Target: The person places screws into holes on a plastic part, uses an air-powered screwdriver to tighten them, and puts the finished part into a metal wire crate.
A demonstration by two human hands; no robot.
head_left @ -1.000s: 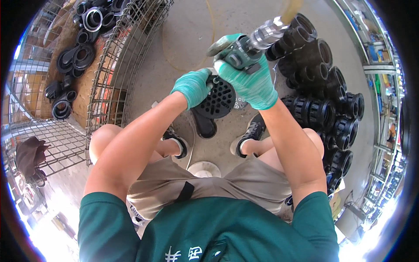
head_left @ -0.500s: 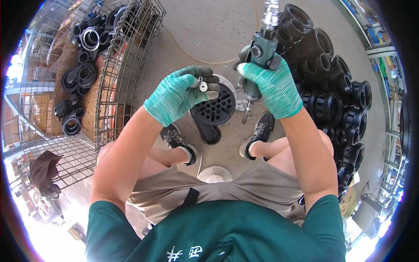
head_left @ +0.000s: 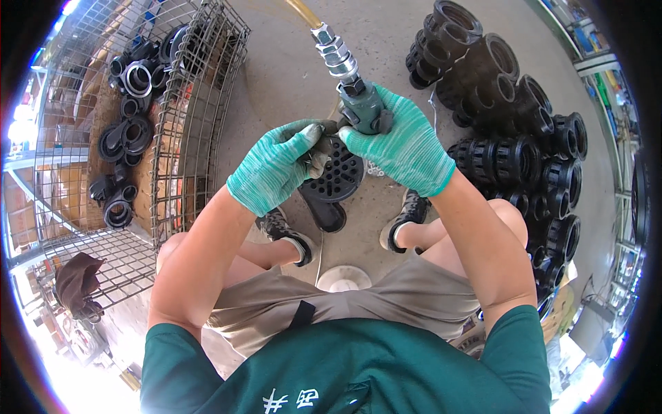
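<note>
Both hands wear teal gloves with grey fingertips and meet in front of me. My right hand (head_left: 400, 141) is wrapped round a green air tool (head_left: 363, 107), whose silver coupling (head_left: 336, 55) points up and away. The tool's working end is hidden by my fingers. My left hand (head_left: 276, 165) is closed, its fingertips touching or nearly touching the tool. It pinches a small pale ring-shaped part, mostly hidden now. Below the hands sits a round black perforated piece (head_left: 338, 181), with a dark rounded piece (head_left: 330, 217) projecting toward me.
A wire cage (head_left: 186, 138) on the left holds several black fittings (head_left: 136, 134). Black ribbed pipe fittings (head_left: 510, 162) are piled on the right. Small pale rings (head_left: 374, 169) lie beyond my right shoe (head_left: 412, 210). An air hose (head_left: 301, 10) runs off the top. A brown cloth (head_left: 77, 283) hangs at left.
My right hand has brought the air tool left to my left hand, and its coupling now tilts left. My left fingers have closed over the pale ring, which showed clearly before.
</note>
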